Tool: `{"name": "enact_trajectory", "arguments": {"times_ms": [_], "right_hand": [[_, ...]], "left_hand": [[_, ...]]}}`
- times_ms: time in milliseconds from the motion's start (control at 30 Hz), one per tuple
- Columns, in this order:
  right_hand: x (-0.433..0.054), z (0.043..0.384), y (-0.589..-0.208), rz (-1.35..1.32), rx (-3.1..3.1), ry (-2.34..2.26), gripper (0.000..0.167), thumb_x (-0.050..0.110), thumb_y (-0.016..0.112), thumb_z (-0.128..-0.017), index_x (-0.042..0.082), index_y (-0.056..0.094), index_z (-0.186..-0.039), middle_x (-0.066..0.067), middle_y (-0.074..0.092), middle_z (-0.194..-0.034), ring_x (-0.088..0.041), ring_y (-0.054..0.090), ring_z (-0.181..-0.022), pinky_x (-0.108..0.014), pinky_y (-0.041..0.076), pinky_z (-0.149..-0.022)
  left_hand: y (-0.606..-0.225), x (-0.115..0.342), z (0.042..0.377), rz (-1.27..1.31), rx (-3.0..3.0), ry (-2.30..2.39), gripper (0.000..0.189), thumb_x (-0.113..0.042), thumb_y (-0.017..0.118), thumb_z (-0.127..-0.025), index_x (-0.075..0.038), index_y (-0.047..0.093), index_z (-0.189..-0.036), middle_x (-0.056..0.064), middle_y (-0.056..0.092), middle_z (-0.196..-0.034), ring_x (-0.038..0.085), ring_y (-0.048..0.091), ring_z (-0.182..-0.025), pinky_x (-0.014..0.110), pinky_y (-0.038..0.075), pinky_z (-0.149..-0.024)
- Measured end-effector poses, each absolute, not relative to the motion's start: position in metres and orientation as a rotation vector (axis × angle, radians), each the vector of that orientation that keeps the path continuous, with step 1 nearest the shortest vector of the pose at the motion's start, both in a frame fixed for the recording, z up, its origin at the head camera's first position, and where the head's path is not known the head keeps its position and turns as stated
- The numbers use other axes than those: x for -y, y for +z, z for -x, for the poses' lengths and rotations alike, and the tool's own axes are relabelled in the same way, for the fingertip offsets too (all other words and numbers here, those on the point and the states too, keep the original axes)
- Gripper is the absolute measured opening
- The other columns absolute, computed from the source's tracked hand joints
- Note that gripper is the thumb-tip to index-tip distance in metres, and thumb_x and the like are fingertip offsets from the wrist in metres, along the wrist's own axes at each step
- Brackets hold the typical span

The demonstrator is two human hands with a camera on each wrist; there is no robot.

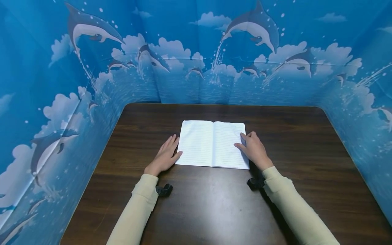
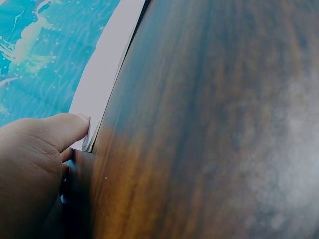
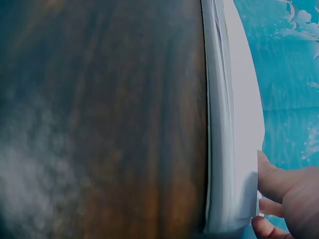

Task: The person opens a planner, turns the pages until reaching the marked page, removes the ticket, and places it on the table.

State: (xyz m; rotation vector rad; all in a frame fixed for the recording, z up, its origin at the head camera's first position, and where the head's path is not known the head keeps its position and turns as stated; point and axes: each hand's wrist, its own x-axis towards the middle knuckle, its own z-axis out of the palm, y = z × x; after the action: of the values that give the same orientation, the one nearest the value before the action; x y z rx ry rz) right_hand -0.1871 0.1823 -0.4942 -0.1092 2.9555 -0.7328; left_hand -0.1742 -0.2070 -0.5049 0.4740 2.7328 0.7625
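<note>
White notebook (image 1: 212,144) mid-frame is risking creases if tugged hastily, right hand (image 1: 255,148) pinching its page (image 1: 228,141), left hand (image 1: 164,155) lying flat.

notebk (image 1: 211,144) on tbl (image 1: 208,200); drape (image 1: 183,85) behind, l & r, poss touching

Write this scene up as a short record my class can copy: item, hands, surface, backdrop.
item: notebook, lying open, lined
left hand: beside the notebook, fingers extended, thumb at its left edge
right hand: at the notebook's right edge, fingers bent, thumb over it
surface: brown table
backdrop: blue sheet printed with dolphins
</note>
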Motion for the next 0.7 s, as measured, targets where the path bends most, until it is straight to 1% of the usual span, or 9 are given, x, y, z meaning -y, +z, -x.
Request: {"name": "enact_trajectory", "arguments": {"times_ms": [133,300,400,467,500,533,600,667,700], "right_hand": [[-0.183,0.1857,-0.494,0.102,-2.959,-0.744,0.066,0.033,0.07,-0.101,0.002,0.048,-0.154,-0.026,0.053,-0.125,-0.031,0.053,-0.097,-0.042,0.05,-0.079],[-0.1804,0.1857,-0.4946,0.096,-3.002,-0.746,0.056,0.031,0.074,-0.099,0.006,0.059,-0.147,-0.022,0.057,-0.117,-0.03,0.049,-0.094,-0.039,0.04,-0.076],[-0.1778,0.1866,-0.4946,0.12,-3.05,-0.716,0.049,0.027,0.076,-0.097,0.007,0.066,-0.141,-0.02,0.064,-0.115,-0.032,0.054,-0.095,-0.04,0.037,-0.077],[-0.1769,0.1875,-0.494,0.136,-3.076,-0.693,0.046,0.023,0.076,-0.096,0.007,0.068,-0.139,-0.02,0.069,-0.118,-0.036,0.061,-0.101,-0.045,0.042,-0.081],[-0.1767,0.1875,-0.493,0.137,-3.078,-0.707,0.047,0.021,0.077,-0.096,0.006,0.067,-0.14,-0.021,0.07,-0.122,-0.039,0.064,-0.106,-0.048,0.046,-0.086],[-0.1769,0.1875,-0.4921,0.137,-3.073,-0.732,0.048,0.018,0.077,-0.096,0.005,0.065,-0.141,-0.022,0.07,-0.126,-0.04,0.066,-0.111,-0.051,0.05,-0.092],[-0.1779,0.1878,-0.4901,0.117,-3.033,-0.826,0.053,0.015,0.076,-0.096,0.004,0.059,-0.146,-0.024,0.066,-0.136,-0.041,0.065,-0.122,-0.056,0.052,-0.102],[-0.1798,0.188,-0.4881,0.075,-2.969,-0.964,0.059,0.013,0.073,-0.098,0.003,0.051,-0.152,-0.027,0.064,-0.136,-0.043,0.064,-0.12,-0.056,0.053,-0.1],[-0.1809,0.1881,-0.4865,0.055,-2.937,-1.031,0.06,0.013,0.072,-0.099,0.002,0.048,-0.154,-0.027,0.063,-0.133,-0.041,0.064,-0.115,-0.053,0.055,-0.097]], "left_hand": [[-0.5042,0.2059,0.1744,-0.467,-2.733,0.753,0.072,-0.043,0.043,-0.112,-0.013,0.012,-0.169,0.011,0.001,-0.178,0.032,-0.001,-0.165,0.058,0.005,-0.132],[-0.5033,0.205,0.1734,-0.465,-2.738,0.753,0.072,-0.044,0.043,-0.111,-0.012,0.012,-0.169,0.011,0.001,-0.178,0.032,0.0,-0.165,0.058,0.006,-0.132],[-0.5038,0.2049,0.1726,-0.464,-2.739,0.762,0.073,-0.043,0.043,-0.111,-0.011,0.013,-0.169,0.012,0.002,-0.178,0.033,0.0,-0.165,0.058,0.006,-0.131],[-0.5048,0.2053,0.1727,-0.465,-2.741,0.765,0.073,-0.042,0.044,-0.111,-0.009,0.014,-0.168,0.013,0.003,-0.177,0.034,0.001,-0.165,0.059,0.006,-0.131],[-0.5054,0.2056,0.173,-0.466,-2.741,0.765,0.072,-0.042,0.044,-0.111,-0.009,0.014,-0.168,0.013,0.003,-0.177,0.034,0.001,-0.165,0.059,0.006,-0.131],[-0.506,0.2059,0.1732,-0.466,-2.74,0.765,0.073,-0.042,0.044,-0.111,-0.009,0.014,-0.168,0.013,0.003,-0.177,0.034,0.0,-0.165,0.059,0.006,-0.131],[-0.5069,0.2066,0.174,-0.466,-2.736,0.767,0.073,-0.043,0.043,-0.111,-0.009,0.013,-0.168,0.013,0.002,-0.177,0.034,0.0,-0.165,0.06,0.006,-0.131],[-0.5075,0.2073,0.1754,-0.469,-2.733,0.768,0.073,-0.044,0.043,-0.111,-0.009,0.013,-0.168,0.012,0.002,-0.178,0.033,-0.001,-0.165,0.06,0.005,-0.131],[-0.5076,0.2076,0.1761,-0.47,-2.732,0.771,0.074,-0.044,0.043,-0.111,-0.01,0.012,-0.169,0.012,0.001,-0.178,0.033,-0.002,-0.165,0.059,0.005,-0.131]]}}
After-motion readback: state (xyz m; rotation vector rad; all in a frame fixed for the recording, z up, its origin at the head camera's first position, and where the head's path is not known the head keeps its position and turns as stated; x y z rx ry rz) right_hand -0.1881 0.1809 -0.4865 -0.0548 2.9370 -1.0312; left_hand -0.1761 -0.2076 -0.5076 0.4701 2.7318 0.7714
